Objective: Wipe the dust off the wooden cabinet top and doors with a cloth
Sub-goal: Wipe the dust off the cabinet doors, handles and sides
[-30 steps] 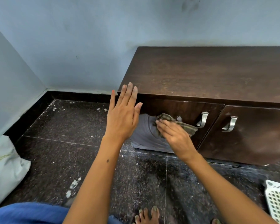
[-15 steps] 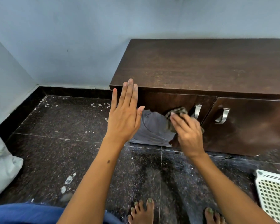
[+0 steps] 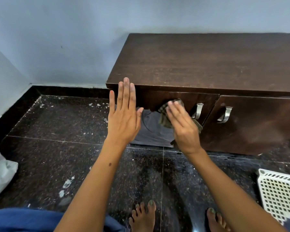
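Since half a second ago, my right hand has slid the small checked olive-and-tan cloth leftward and a little up across the left door of the low dark-brown wooden cabinet; a second ago the cloth sat closer to that door's curved metal handle. My right hand is blurred with the sweep, its fingers laid out nearly straight and flat, pressing the cloth against the door face rather than clutching it. So that grip is open and has hold of nothing by curling; the cloth is only pinned under the palm and fingers.

My left hand has kept its place, fingers straight and together, holding nothing, raised at the cabinet's near left corner. Whether it touches the wood I cannot tell.

Judging from this, I am working the left door now, stroke by stroke. The right door with its own metal handle lies well right of the cloth and looks not yet reached. The cabinet top shows faint pale specks, so I would guess it may want another pass.

No brand, label or writing can be read anywhere: none on the cabinet, the cloth, or the white plastic lattice basket on the dark speckled floor at the near right.
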`<state>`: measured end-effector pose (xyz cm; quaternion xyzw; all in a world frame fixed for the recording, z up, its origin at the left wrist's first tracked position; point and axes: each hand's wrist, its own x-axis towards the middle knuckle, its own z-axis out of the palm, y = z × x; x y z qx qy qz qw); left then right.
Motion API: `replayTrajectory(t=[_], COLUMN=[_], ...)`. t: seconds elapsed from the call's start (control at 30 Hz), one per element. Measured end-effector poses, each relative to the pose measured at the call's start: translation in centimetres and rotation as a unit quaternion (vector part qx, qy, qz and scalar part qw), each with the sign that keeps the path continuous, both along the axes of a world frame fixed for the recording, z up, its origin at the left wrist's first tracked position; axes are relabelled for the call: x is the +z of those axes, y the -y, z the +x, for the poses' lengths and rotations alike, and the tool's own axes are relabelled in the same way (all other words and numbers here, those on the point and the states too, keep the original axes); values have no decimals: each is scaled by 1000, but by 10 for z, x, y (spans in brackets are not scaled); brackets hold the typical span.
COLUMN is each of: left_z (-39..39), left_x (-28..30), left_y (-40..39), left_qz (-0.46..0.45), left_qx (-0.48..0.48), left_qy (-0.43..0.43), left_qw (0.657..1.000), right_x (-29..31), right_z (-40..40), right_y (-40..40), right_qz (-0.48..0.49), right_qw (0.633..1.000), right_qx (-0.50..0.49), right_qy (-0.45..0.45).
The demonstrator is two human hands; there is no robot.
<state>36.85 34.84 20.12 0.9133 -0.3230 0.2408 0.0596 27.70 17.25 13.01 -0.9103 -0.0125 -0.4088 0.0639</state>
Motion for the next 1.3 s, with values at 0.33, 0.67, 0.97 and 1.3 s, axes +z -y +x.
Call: replayTrajectory(t=[0.33,0.67,0.97,1.3], left_z=[-14,-14,-16,-15], left_x=[-19,-22,-25,-26], left_y=[7,5,7,4], left_qz=[21,41,46,52], left_qx=[-22,-29,-27,-29], left_qy=[25,-5,-37,-47], left_qw=[999,999,998,997], right_x=[-12,-30,-33,-13], right_z=[-21,-23,-6,5], right_y=[6,3,-18,-27], right_qz=[32,-13,-14,74], right_qw=[993,995,995,992], right_qx=[-113,-83,-77,-96], right_qy=[17,-60,-66,20])
